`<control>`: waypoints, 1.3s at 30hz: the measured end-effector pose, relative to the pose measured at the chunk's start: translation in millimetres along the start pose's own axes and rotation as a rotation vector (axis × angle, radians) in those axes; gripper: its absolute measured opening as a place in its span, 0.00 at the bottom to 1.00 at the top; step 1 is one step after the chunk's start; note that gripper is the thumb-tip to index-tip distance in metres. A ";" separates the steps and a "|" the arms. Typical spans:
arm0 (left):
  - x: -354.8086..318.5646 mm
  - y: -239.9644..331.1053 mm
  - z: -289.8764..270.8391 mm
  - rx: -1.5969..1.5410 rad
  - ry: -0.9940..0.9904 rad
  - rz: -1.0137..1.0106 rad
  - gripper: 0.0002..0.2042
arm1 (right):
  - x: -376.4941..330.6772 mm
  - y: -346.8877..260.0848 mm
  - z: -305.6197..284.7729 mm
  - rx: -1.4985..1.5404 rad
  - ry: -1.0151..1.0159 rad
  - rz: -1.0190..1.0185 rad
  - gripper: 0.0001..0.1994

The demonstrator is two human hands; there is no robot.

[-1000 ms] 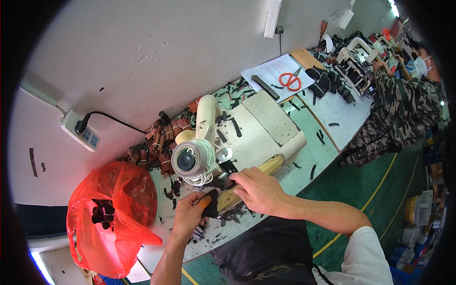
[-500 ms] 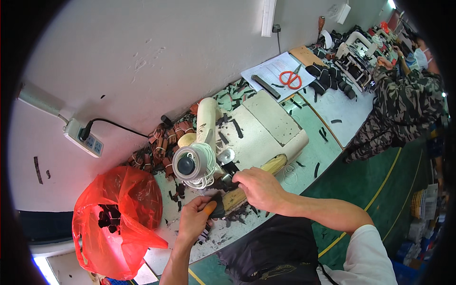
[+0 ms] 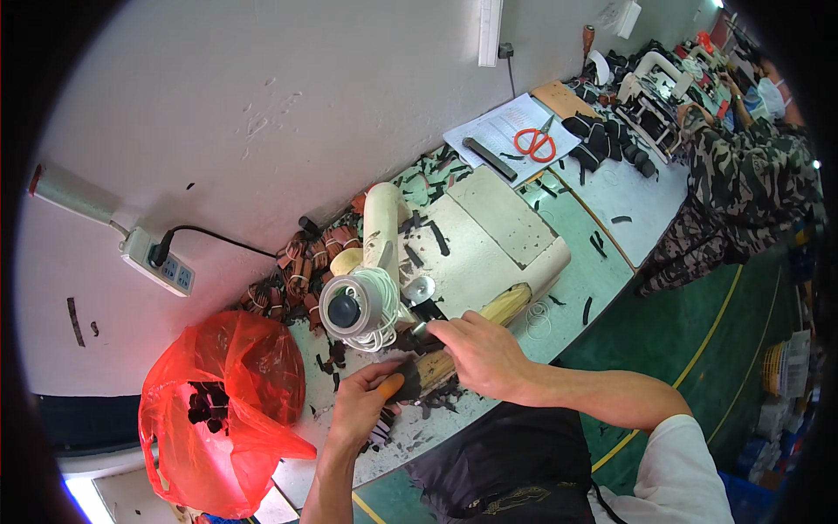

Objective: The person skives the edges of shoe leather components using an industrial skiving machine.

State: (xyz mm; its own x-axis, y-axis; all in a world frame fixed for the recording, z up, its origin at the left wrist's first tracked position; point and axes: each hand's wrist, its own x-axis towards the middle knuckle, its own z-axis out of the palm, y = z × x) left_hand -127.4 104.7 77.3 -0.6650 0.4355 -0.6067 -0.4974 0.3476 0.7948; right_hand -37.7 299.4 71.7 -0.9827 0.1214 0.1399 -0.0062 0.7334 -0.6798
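The right hand [image 3: 489, 354] conceals the middle of the yellowish bar [image 3: 508, 304]. The lower edge cuts off the left forearm [image 3: 336, 472].

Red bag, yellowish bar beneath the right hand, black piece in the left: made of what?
Red bag: thin glossy plastic film, translucent and crinkled. Yellowish bar: probably bare wood, dull with lengthwise streaks. Black piece: matte, maybe fabric or rubber; unclear.
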 end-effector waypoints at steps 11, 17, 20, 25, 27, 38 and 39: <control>11.1 4.8 10.7 0.202 0.054 -0.014 0.09 | 7.5 -4.0 7.3 -0.079 -0.044 -0.054 0.11; 0.4 -1.8 -1.7 0.038 0.050 0.023 0.10 | -1.2 -1.1 -2.4 0.050 -0.010 0.067 0.11; 3.7 0.7 0.5 0.159 0.103 -0.006 0.12 | 2.1 5.0 -2.4 0.074 -0.113 0.033 0.10; 12.2 5.6 19.1 0.267 0.152 0.029 0.11 | 9.3 0.6 9.0 0.043 -0.008 -0.049 0.11; 13.6 1.7 17.1 0.309 0.125 0.066 0.12 | 8.6 0.6 9.3 -0.010 0.010 -0.058 0.12; -3.5 -1.0 -7.1 0.118 -0.022 -0.098 0.06 | -4.1 3.2 -1.4 0.038 -0.023 0.013 0.13; -2.1 -1.4 -6.2 0.117 -0.021 -0.096 0.06 | -2.9 1.9 -0.8 0.074 -0.038 0.037 0.12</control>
State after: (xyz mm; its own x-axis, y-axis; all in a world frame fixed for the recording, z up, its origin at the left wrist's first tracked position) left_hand -128.8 98.1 77.6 -0.6052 0.4122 -0.6811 -0.4891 0.4826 0.7266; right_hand -34.7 301.0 70.6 -0.9888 0.1213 0.0873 0.0182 0.6773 -0.7355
